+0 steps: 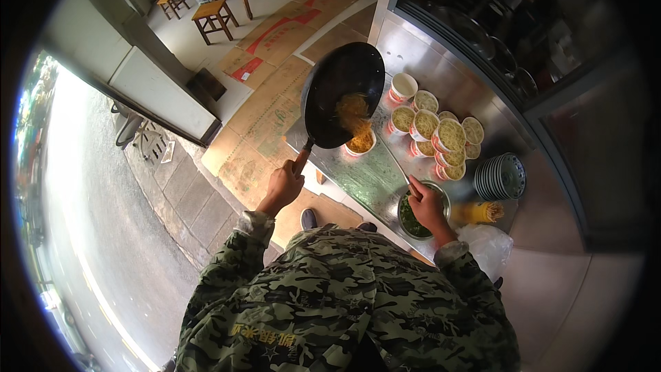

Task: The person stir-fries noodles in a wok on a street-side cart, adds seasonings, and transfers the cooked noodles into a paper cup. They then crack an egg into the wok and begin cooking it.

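Observation:
My left hand (285, 184) grips the wooden handle of a black wok (330, 67), which is tilted over a paper bowl (360, 145) on the metal table. Orange-brown noodles (355, 113) hang between the wok and that bowl. In my right hand (427, 206) is the wooden handle of a long metal utensil (395, 159); its far end reaches towards the bowl, its tip not clear to see. Beneath the right hand stands a steel pot (400, 212) with chopped greens. Several paper bowls (426, 125), most with pale noodles, stand close together beyond it.
Stacked plates (500, 176), a yellow container of wooden chopsticks (485, 212) and a clear plastic bag (488, 248) are at the right. Flattened cardboard (248, 144) covers the floor beside the metal table (361, 181). Wooden stools (213, 9) stand further back; a street lies left.

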{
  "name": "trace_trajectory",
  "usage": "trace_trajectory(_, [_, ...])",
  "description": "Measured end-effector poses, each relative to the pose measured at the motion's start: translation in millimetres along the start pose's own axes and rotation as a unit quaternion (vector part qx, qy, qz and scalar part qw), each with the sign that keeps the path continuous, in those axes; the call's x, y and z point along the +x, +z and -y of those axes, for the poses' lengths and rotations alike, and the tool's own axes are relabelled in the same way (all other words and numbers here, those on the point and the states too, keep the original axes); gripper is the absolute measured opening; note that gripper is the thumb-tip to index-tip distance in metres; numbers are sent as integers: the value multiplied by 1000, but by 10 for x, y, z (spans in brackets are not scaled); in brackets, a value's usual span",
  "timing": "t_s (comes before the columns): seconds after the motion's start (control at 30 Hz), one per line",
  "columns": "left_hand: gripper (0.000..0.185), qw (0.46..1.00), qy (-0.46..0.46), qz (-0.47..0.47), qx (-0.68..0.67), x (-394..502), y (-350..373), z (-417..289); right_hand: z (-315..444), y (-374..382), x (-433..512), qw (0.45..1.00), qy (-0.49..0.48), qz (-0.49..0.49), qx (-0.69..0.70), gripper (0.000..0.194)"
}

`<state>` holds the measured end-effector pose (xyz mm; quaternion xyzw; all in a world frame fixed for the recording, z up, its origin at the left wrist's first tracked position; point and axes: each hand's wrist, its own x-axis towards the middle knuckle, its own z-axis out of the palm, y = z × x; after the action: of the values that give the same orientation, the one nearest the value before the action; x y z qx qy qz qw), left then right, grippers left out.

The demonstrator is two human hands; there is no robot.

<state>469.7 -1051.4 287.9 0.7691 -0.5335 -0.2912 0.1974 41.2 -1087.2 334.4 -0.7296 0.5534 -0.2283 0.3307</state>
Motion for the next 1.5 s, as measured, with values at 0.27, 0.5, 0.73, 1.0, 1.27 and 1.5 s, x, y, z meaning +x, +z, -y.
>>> trace_trajectory(0.27, [32,1000,16,-15,-17,-50,39,32,-107,-74,-216,999,-54,-2,8,56])
trace_trajectory(0.5, [33,1000,18,-11,-18,-63,29,118,14,-5,-153,999,-18,30,-29,56])
trace_trajectory(0.73, [34,1000,6,-3,-8,-75,12,26,24,-24,-269,990,-79,-3,-117,58])
trace_trajectory(1.0, [34,1000,16,2,-10,-99,-50,-37,176,20,-302,946,-104,17,-305,62])
trace_trajectory(1.27, [30,999,42,-13,7,-26,-6,55,54,-130,-464,958,-36,46,-282,60])
trace_trajectory(1.5, [29,998,51,-22,1,-20,-24,18,21,15,-340,971,-63,11,-229,59])
